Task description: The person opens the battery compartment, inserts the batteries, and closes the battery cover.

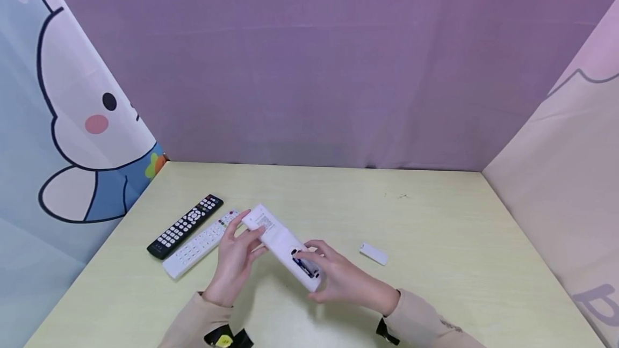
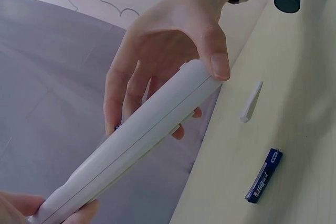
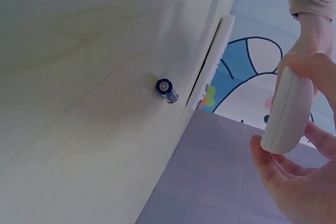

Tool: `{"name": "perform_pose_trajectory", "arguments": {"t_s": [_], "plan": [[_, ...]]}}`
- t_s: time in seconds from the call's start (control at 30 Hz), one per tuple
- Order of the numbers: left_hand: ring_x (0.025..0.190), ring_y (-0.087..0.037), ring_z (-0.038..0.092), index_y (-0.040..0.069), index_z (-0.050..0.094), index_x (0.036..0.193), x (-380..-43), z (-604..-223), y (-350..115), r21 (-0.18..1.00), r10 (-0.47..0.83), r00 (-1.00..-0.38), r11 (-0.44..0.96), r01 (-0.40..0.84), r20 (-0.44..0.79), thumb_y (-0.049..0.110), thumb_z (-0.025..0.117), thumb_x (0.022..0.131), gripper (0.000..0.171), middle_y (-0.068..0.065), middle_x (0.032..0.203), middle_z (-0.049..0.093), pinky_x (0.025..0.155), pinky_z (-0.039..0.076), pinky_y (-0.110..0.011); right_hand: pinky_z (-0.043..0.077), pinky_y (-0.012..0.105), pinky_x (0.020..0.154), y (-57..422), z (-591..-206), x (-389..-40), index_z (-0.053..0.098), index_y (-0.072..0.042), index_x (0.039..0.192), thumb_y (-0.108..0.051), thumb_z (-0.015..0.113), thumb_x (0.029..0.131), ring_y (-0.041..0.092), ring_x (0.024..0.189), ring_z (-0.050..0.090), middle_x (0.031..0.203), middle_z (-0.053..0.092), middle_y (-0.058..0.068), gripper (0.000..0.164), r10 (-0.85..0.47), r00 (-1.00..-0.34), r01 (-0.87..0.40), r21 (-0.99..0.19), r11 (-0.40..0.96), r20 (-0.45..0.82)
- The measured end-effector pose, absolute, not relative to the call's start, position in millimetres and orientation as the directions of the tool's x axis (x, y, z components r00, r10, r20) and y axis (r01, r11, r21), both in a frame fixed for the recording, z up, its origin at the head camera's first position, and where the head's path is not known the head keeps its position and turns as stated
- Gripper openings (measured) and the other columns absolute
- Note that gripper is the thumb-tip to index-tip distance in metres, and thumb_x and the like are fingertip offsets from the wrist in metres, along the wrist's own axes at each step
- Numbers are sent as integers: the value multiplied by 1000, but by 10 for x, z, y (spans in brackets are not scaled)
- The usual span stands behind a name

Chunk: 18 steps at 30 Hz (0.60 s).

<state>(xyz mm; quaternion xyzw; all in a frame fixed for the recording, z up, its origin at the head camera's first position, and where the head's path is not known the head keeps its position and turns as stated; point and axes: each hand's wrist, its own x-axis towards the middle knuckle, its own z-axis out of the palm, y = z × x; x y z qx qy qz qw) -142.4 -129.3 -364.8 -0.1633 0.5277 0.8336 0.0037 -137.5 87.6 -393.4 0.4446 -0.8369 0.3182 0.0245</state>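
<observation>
A white remote control (image 1: 274, 236) is held tilted above the table, its back turned up and its battery compartment uncovered. My left hand (image 1: 233, 262) pinches its far end between thumb and fingers. At the near end my right hand (image 1: 340, 278) grips the remote, thumb at the end edge and a fingertip at the compartment. A dark blue battery (image 1: 304, 267) lies inside that compartment, partly covered by the finger. Another blue battery (image 2: 264, 176) rests on the table beneath; the head view does not show it. The white battery cover (image 1: 374, 254) lies to the right.
On the left of the table lie a black remote (image 1: 185, 226) and a second white remote (image 1: 200, 245), side by side with buttons up. A purple cloth wall (image 1: 329, 79) stands behind the table's back edge, with printed cloth on both sides.
</observation>
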Motion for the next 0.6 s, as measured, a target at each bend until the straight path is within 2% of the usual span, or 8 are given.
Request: {"name": "perform_pose_trajectory", "arguments": {"t_s": [0.33, 0.6], "plan": [[78, -17, 64, 12, 30, 134, -1422, -3647, -1289, 878, -158, -947, -441, -186, -280, -8, 49, 82, 59, -7, 103, 58, 75, 54, -32, 49, 15, 74, 902, -3945, -1365, 51, -6, 123, -19, 80, 60, 21, 94, 52, 124, 41, 19, 72, -737, -563, -809, -433, 398, 374], [77, -16, 64, 12, 30, 134, -1419, -3660, -1286, 881, -161, -945, -433, -192, -285, -9, 48, 82, 58, -7, 104, 57, 74, 55, -31, 48, 15, 78, 902, -3958, -1342, 52, -3, 123, -21, 79, 62, 18, 90, 54, 125, 40, 22, 69, -749, -557, -813, -419, 404, 359]]}}
